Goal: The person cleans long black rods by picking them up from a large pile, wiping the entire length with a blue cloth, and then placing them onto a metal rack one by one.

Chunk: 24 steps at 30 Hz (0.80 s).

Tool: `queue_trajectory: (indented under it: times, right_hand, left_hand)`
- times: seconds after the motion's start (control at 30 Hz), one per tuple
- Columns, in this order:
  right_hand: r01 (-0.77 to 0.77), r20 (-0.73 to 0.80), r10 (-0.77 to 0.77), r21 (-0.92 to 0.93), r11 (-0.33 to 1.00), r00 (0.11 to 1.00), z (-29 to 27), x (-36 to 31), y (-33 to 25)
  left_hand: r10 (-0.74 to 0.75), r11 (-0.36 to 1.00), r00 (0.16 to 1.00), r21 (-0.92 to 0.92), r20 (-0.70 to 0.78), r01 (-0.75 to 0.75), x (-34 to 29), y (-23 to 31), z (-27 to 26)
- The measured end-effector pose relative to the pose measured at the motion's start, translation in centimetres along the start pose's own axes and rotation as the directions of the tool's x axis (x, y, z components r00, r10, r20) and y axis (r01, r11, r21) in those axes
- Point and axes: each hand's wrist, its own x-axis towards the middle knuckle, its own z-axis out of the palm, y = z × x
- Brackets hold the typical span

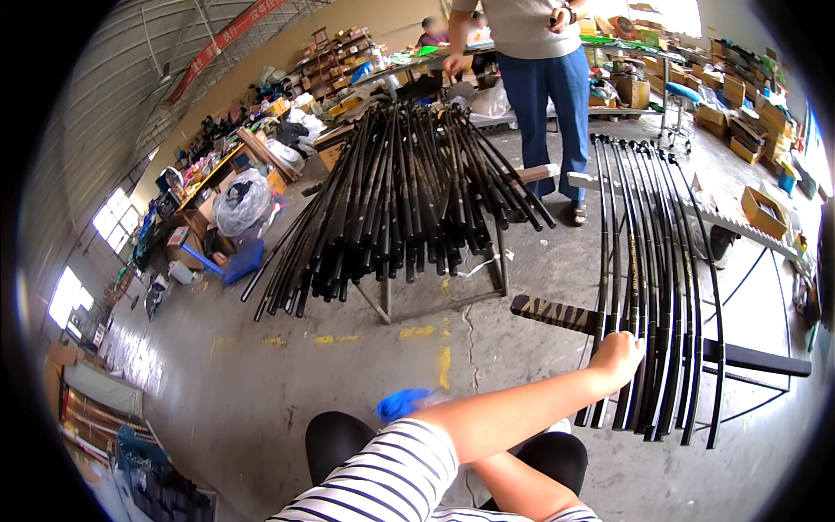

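My left arm, in a striped sleeve, reaches across to the right. My left hand (618, 358) is closed on a long black rod among a row of slim black rods (665, 287) with gold markings, which look like fishing rods. They lie side by side across a support bar with a striped wrapped end (557, 314). Crossing beneath the left arm, my right forearm points to the left. My right hand (428, 399) is blurred and partly hidden behind the left arm; bunched at it is a blue cloth (402, 405).
A large heap of black rods (409, 191) rests on a metal stand ahead. Behind it stands a person in blue trousers (546, 96). At right, a black bar (757, 358) sticks out. A blue bin (243, 261) and bagged goods stand left, cartons (765, 210) right.
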Motion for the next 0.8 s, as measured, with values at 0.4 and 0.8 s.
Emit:
queue_trajectory:
  times: [0.4, 0.8]
  right_hand:
    - [0.152, -0.182, -0.162, -0.068, 0.986, 0.97, -1.5, -3.1, -0.8]
    - [-0.357, 0.2, 0.366, -0.079, 0.931, 0.909, -3.6, -1.8, -4.5]
  left_hand:
    - [0.337, 0.747, 0.929, 0.557, 0.155, -0.364, 1.5, -1.8, -10.3]
    - [-0.278, 0.372, 0.71, 0.609, -0.647, 0.701, 4.6, -20.1, -43.9]
